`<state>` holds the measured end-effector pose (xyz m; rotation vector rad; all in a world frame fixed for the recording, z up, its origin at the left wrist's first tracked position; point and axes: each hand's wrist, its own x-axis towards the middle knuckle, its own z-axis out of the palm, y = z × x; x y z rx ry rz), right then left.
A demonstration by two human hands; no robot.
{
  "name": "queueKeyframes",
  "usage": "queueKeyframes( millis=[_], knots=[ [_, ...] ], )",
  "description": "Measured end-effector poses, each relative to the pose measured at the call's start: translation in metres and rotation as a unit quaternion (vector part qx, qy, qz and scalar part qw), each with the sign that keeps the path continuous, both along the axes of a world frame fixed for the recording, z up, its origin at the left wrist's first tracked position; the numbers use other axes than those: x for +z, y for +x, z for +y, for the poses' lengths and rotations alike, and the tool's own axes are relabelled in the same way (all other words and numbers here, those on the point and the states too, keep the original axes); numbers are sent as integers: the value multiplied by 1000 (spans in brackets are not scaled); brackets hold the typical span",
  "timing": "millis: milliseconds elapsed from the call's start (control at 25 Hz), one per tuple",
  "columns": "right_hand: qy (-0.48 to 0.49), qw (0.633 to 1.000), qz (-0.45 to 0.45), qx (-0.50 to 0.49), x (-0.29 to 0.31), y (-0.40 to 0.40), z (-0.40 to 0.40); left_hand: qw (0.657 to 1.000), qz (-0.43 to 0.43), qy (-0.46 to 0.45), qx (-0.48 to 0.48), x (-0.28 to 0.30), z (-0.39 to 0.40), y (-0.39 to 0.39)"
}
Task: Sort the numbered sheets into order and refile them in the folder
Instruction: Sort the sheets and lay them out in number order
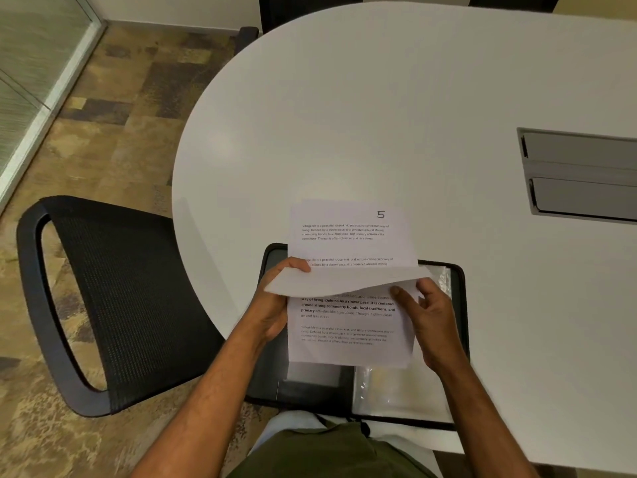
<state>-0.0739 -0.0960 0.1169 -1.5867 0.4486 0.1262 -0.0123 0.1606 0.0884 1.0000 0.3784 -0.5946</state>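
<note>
From the head camera, the person sat at the rounded end of a white oval table (379,98), and right at its near edge lay an open black zip folder with clear plastic sleeves (460,305). Over that folder the stack of white printed sheets (348,326) was held up in both hands, clear of the table. The left hand (275,301) gripped the stack's left edge, thumb curled over the top onto the sheet being turned, fingers tucked underneath. That top white sheet marked with a handwritten 5 (351,236) was folded back away from the person, its far half lying out over the table beyond the folder, its fold bowed across the middle of the stack. The right hand (431,315) was at the stack's right edge, index finger stretched onto the page below the fold and the thumb up near the lifted sheet's corner; how firmly it pinched could not be told from this angle, though its fingers curled around the paper's edge. Printed paragraphs showed on the exposed page. To the left stood a black mesh-backed office chair (103,298) on patterned brown carpet (113,125), and a grey recessed cable hatch (582,174) sat in the table at right.
</note>
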Motion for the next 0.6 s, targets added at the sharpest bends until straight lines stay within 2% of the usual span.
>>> queueKeyframes(
  millis=[160, 240, 360, 600],
  knots=[
    [-22, 1000, 13, 13, 9, 0, 2, 999, -5, -26, 20, -12, 9, -1],
    [-3, 1000, 25, -5, 12, 2, 6, 999, -1, -29, 35, -15, 10, 1],
    [84, 994, 33, -67, 20, 8, 8, 996, 13, -62, 55, -22, 11, 3],
    [217, 973, 49, -56, 35, 19, 8, 995, 13, -93, 40, -32, 17, 0]
  ],
)
